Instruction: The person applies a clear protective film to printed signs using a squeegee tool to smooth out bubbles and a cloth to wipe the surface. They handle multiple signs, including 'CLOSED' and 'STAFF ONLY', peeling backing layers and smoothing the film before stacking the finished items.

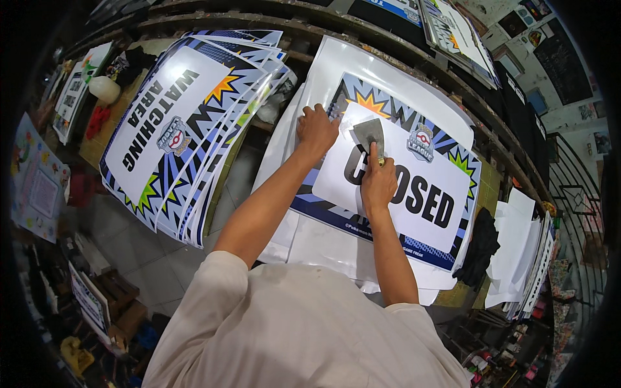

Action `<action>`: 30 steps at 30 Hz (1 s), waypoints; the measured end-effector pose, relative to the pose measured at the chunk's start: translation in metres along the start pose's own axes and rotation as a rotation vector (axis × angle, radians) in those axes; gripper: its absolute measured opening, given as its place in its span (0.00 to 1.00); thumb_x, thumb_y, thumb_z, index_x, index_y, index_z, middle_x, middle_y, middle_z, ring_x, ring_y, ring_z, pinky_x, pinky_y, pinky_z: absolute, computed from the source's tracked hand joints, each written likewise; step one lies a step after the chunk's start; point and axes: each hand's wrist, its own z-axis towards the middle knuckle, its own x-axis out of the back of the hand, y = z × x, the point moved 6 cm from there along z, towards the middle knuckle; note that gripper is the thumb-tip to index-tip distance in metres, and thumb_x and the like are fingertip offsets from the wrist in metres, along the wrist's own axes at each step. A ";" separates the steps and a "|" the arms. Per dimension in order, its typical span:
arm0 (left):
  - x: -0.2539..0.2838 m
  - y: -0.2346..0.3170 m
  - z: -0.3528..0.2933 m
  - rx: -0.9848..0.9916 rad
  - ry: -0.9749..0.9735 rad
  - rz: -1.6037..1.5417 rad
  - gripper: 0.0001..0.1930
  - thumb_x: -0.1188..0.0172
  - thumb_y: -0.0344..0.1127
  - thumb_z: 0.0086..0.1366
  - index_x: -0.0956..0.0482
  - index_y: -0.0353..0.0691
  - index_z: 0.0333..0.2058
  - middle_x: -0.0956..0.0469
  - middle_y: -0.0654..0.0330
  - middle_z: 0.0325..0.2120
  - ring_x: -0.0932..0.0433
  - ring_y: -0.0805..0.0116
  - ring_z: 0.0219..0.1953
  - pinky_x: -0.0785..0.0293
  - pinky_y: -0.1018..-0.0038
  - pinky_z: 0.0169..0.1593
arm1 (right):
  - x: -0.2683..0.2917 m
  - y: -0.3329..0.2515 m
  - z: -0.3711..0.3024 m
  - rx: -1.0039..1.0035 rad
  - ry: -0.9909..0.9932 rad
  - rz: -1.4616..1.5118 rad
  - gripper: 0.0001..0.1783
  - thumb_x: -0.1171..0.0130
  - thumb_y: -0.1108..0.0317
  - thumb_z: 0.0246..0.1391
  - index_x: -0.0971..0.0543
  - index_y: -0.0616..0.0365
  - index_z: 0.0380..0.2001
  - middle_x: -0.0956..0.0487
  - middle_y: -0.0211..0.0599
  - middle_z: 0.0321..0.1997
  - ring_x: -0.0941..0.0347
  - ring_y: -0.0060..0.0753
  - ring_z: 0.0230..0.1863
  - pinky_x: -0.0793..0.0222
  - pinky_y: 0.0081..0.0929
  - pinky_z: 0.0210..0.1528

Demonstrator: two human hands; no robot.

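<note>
A large printed sign [394,213] with a white panel, black lettering and a blue, starburst-patterned border lies on white sheets in front of me. My right hand [379,181] is wrapped round the handle of a scraper [369,131], and its wide grey metal blade rests flat over the white panel, pointing away from me. My left hand [317,132] is at the sign's left edge, near its upper left corner. Its fingers are curled and pressed together; what lies between them is hidden. A greyish, see-through patch shows beside those fingertips.
To the left lies a stack of similar printed signs [162,123]. A black cloth [477,249] and a pile of white sheets [513,252] are at the right. A pale jug [104,89] stands far left. Wooden slats [304,31] run behind the work surface.
</note>
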 end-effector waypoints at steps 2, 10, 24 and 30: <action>0.003 0.001 0.004 0.077 -0.042 -0.001 0.31 0.33 0.45 0.63 0.31 0.30 0.57 0.30 0.40 0.57 0.28 0.36 0.60 0.27 0.49 0.59 | -0.002 0.001 -0.001 0.006 0.013 0.015 0.31 0.41 0.71 0.60 0.26 0.37 0.66 0.26 0.46 0.40 0.24 0.49 0.38 0.27 0.45 0.37; -0.005 0.022 -0.019 -0.404 0.081 0.240 0.24 0.34 0.43 0.62 0.24 0.38 0.54 0.26 0.51 0.55 0.28 0.51 0.59 0.31 0.55 0.59 | -0.002 0.005 0.004 0.014 -0.026 0.003 0.27 0.42 0.67 0.63 0.25 0.39 0.65 0.24 0.48 0.39 0.23 0.50 0.37 0.26 0.46 0.36; -0.041 0.002 -0.082 -0.690 0.241 0.141 0.27 0.43 0.48 0.70 0.26 0.35 0.60 0.32 0.48 0.62 0.38 0.50 0.67 0.46 0.49 0.67 | -0.006 -0.006 0.087 0.185 -0.298 -0.087 0.18 0.49 0.57 0.69 0.19 0.40 0.58 0.19 0.56 0.34 0.18 0.57 0.34 0.23 0.48 0.37; -0.038 0.001 -0.082 -0.681 0.231 0.122 0.26 0.45 0.48 0.71 0.26 0.36 0.60 0.32 0.48 0.62 0.39 0.49 0.67 0.47 0.49 0.68 | -0.009 -0.017 0.110 0.221 -0.367 -0.163 0.18 0.49 0.57 0.68 0.19 0.40 0.57 0.18 0.57 0.36 0.18 0.59 0.37 0.22 0.49 0.40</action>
